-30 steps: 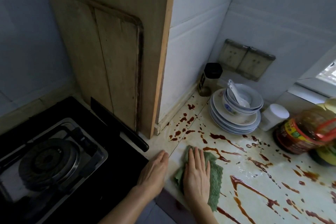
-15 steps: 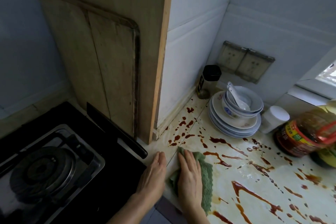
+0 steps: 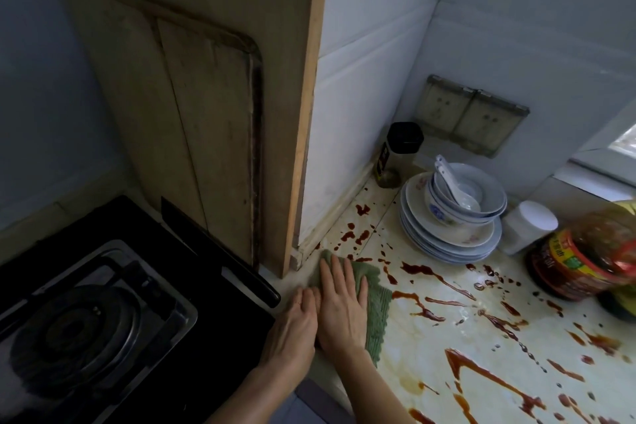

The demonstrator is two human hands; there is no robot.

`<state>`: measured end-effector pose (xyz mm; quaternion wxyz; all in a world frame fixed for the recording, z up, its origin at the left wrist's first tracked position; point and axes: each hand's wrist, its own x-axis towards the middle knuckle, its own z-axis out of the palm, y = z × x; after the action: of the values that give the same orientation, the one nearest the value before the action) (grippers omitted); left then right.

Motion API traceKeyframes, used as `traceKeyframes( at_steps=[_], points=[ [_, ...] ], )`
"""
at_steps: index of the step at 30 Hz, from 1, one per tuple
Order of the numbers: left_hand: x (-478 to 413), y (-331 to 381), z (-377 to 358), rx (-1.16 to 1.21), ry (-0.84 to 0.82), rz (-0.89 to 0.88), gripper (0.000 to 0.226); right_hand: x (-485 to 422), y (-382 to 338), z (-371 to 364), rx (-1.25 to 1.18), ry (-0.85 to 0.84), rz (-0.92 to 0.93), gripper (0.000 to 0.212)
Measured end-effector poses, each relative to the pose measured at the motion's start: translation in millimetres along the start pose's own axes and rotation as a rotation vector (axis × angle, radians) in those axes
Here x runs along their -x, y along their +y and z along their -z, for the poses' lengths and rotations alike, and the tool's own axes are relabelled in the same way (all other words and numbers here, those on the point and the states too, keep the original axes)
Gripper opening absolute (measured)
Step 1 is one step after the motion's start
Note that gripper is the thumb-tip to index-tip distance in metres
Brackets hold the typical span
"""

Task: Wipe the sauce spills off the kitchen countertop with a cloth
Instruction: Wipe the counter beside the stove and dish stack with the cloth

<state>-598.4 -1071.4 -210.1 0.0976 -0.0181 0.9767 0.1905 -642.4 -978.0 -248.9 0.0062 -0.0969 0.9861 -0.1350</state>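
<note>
A green cloth (image 3: 375, 306) lies flat on the pale countertop (image 3: 430, 348) near its left end. My right hand (image 3: 340, 306) presses on it with straight fingers that point toward the wall. My left hand (image 3: 292, 323) rests flat beside it on the counter's left edge, next to the stove. Dark red-brown sauce spills (image 3: 430, 306) streak and dot the counter to the right of the cloth, and drops (image 3: 358, 234) lie just beyond its far edge. A faint smear marks the surface below the cloth.
A black gas stove (image 3: 103, 313) sits at left, a wooden cutting board (image 3: 192, 134) leaning behind it. Stacked plates and bowls with spoons (image 3: 454, 213), a dark-capped bottle (image 3: 395, 155), a white jar (image 3: 526, 227) and a sauce jar (image 3: 585, 251) stand at the back right.
My right hand has slid the cloth left and away, toward the wall corner, leaving a paler wiped patch behind it. My left hand stays beside it on the counter edge.
</note>
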Motion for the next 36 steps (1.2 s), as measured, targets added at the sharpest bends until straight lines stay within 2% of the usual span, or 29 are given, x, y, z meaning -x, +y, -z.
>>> traceKeyframes(
  at_steps=[7,15,20,23,25,28,31,33,36],
  points=[
    [-6.4,-5.1,1.1,-0.113,0.07,-0.062,0.05,17.2,18.6,1.0,0.016,0.02,-0.113,0.066],
    [-15.2,9.7,7.1,-0.191,0.019,0.012,0.039,11.8,18.1,0.4,0.003,-0.036,0.122,0.053],
    [-15.6,13.2,12.3,-0.134,0.003,0.043,0.031,0.4,17.8,5.3,-0.148,0.065,0.006,0.05],
    [-13.0,11.2,11.0,-0.057,0.038,0.054,0.045,-5.1,10.2,7.2,-0.344,0.155,-0.048,0.048],
    [-12.1,10.3,9.1,-0.037,0.066,0.064,0.058,-14.3,1.8,9.3,-0.404,0.133,-0.039,0.048],
    [-10.6,9.5,7.8,-0.009,0.113,0.081,0.055,-31.4,-9.0,5.5,-0.19,0.005,0.038,0.052],
    [-9.0,7.7,6.3,0.048,0.124,0.099,0.059,-33.6,-7.9,-0.9,-0.007,-0.048,0.06,0.057],
    [-8.5,7.1,5.0,0.07,0.125,0.092,0.064,-34.2,-4.3,-1.8,0.031,-0.065,0.045,0.058],
    [-9.7,10.6,6.8,0.053,0.124,0.086,0.061,-54.0,-1.7,6.9,-0.007,-0.082,-0.078,0.058]
  ],
)
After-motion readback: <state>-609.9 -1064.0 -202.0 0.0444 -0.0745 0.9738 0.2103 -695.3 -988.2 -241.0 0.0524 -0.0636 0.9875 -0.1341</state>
